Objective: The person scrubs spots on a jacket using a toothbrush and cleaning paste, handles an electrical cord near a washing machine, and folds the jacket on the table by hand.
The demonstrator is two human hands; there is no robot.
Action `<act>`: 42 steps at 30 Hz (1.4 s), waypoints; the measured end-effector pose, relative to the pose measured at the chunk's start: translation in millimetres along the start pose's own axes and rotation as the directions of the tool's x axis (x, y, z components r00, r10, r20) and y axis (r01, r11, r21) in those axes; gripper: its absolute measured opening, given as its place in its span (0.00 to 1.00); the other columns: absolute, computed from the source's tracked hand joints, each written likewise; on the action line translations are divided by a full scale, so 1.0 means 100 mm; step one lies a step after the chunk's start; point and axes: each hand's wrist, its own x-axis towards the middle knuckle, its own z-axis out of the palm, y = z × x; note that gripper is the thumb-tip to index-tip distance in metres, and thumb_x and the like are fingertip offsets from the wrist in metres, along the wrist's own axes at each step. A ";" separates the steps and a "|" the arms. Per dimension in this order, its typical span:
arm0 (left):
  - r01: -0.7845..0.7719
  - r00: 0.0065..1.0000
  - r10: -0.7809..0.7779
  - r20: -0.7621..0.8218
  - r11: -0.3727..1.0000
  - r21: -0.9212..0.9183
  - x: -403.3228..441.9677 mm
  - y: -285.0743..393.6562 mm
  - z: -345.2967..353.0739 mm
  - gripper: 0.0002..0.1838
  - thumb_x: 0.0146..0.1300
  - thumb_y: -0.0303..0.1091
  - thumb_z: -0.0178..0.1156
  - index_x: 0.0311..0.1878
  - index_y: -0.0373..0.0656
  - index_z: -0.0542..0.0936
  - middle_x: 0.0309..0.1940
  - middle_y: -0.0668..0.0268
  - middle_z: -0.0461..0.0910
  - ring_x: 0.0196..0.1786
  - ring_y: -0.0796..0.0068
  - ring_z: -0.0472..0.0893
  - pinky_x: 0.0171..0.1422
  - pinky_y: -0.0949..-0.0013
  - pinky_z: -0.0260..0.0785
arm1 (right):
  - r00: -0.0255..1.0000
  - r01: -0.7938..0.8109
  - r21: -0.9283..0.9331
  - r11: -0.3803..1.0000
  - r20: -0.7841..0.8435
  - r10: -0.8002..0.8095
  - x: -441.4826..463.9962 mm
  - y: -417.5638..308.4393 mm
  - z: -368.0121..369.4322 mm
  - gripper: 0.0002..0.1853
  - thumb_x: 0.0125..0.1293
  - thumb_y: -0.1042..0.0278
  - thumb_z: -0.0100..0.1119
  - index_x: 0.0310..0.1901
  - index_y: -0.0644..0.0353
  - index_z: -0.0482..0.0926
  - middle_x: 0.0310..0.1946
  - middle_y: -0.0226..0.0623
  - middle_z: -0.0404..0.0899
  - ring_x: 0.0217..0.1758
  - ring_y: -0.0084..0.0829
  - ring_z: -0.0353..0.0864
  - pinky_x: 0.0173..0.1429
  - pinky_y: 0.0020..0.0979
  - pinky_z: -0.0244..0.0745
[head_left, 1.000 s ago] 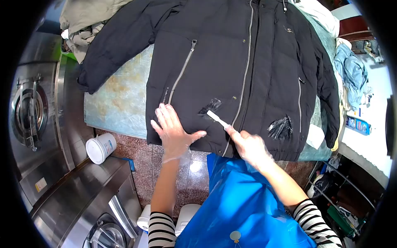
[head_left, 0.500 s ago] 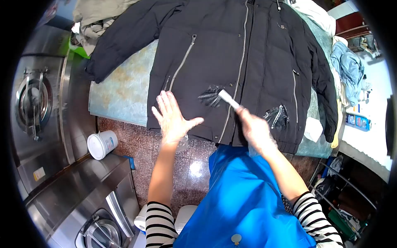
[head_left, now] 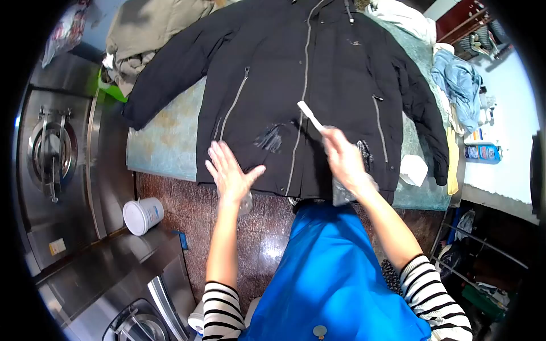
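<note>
A black zip jacket [head_left: 267, 79] lies spread on its front-up side over a greenish table [head_left: 165, 146]. My left hand [head_left: 232, 177] rests flat on its lower hem, fingers spread, holding nothing. In my right hand [head_left: 346, 163] is a slim white brush [head_left: 310, 116], its end pointing up and left, near the central zip; it appears lifted off the cloth. A wet patch with whitish streaks [head_left: 268, 138] shows on the jacket left of the zip. Another wet, foamy patch [head_left: 364, 153] is partly hidden behind my right hand.
A white block-like object [head_left: 414, 170] sits by the jacket's right edge. Khaki clothing [head_left: 151, 28] is piled at the back left. Right of the table are blue clothing [head_left: 458, 85] and a blue bottle [head_left: 482, 153]. A white bucket [head_left: 142, 216] stands on the floor beside steel machines [head_left: 54, 153].
The brush has come away from the left wet patch and now points higher, near the zip. The patch looks less white. The view has shifted, and my left hand stays on the hem.
</note>
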 end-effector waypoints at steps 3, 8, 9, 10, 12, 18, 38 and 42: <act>-0.220 0.974 0.220 0.044 0.975 -0.021 -0.36 0.41 -0.06 0.55 0.63 0.64 0.55 0.76 0.29 0.44 0.77 0.40 0.39 0.80 0.41 0.38 0.79 0.39 0.31 | 0.998 -0.057 0.336 0.940 0.002 0.060 -0.33 0.00 -0.68 0.17 0.73 0.66 0.54 0.60 0.60 0.71 0.40 0.31 0.77 0.43 0.21 0.73 0.49 0.26 0.71; -0.473 0.843 0.482 0.239 0.876 -0.095 -0.80 0.81 0.28 0.49 0.63 0.62 0.55 0.75 0.33 0.55 0.76 0.46 0.51 0.77 0.44 0.52 0.78 0.41 0.41 | 0.924 -0.259 0.300 0.918 -0.199 0.326 -1.18 0.48 -1.51 0.18 0.75 0.64 0.51 0.62 0.61 0.69 0.57 0.33 0.70 0.59 0.24 0.68 0.64 0.26 0.62; -0.477 0.845 0.480 0.234 0.876 -0.076 -0.83 0.81 0.36 0.49 0.62 0.62 0.55 0.75 0.33 0.55 0.76 0.46 0.51 0.78 0.44 0.51 0.78 0.41 0.40 | 0.903 -0.266 0.273 0.924 -0.264 0.338 -1.34 0.55 -1.64 0.18 0.76 0.64 0.50 0.62 0.61 0.68 0.58 0.34 0.70 0.60 0.25 0.68 0.65 0.26 0.61; -0.482 0.846 0.481 0.229 0.874 -0.058 -0.84 0.80 0.41 0.49 0.62 0.62 0.55 0.75 0.33 0.55 0.76 0.46 0.51 0.78 0.45 0.51 0.78 0.42 0.40 | 0.879 -0.310 0.275 0.910 -0.283 0.385 -1.47 0.67 -1.75 0.18 0.76 0.64 0.49 0.62 0.61 0.68 0.58 0.34 0.70 0.61 0.25 0.67 0.66 0.27 0.60; -0.465 0.850 0.464 0.249 0.883 -0.057 -0.84 0.81 0.44 0.49 0.62 0.60 0.56 0.75 0.33 0.54 0.77 0.46 0.49 0.79 0.45 0.48 0.79 0.43 0.37 | 0.868 -0.351 0.098 0.931 -0.339 0.363 -1.68 0.75 -1.93 0.17 0.76 0.65 0.49 0.61 0.60 0.70 0.53 0.39 0.76 0.56 0.26 0.72 0.63 0.29 0.65; -0.432 0.830 0.439 0.343 0.896 -0.101 -0.82 0.85 0.37 0.46 0.65 0.47 0.58 0.75 0.29 0.48 0.77 0.41 0.42 0.79 0.40 0.40 0.80 0.43 0.31 | 0.884 -0.441 -0.288 0.850 -0.306 0.354 -1.88 1.25 -2.01 0.13 0.71 0.68 0.52 0.54 0.53 0.79 0.41 0.51 0.83 0.43 0.50 0.83 0.48 0.41 0.77; -0.362 0.865 0.354 0.357 0.931 -0.047 -0.85 1.04 0.34 0.48 0.63 0.43 0.59 0.76 0.29 0.43 0.77 0.42 0.38 0.79 0.40 0.38 0.81 0.43 0.29 | 0.814 -0.580 -0.367 0.727 -0.213 0.541 -1.76 0.99 -2.48 0.11 0.70 0.60 0.53 0.48 0.51 0.81 0.25 0.43 0.79 0.27 0.42 0.78 0.35 0.40 0.70; -0.373 0.868 0.360 0.341 0.927 -0.031 -0.86 1.03 0.37 0.49 0.63 0.43 0.59 0.76 0.29 0.42 0.77 0.42 0.38 0.79 0.40 0.38 0.81 0.43 0.30 | 0.829 -0.551 -0.438 0.710 -0.191 0.526 -1.80 1.05 -2.57 0.13 0.71 0.55 0.50 0.45 0.50 0.82 0.21 0.37 0.76 0.25 0.33 0.75 0.33 0.35 0.67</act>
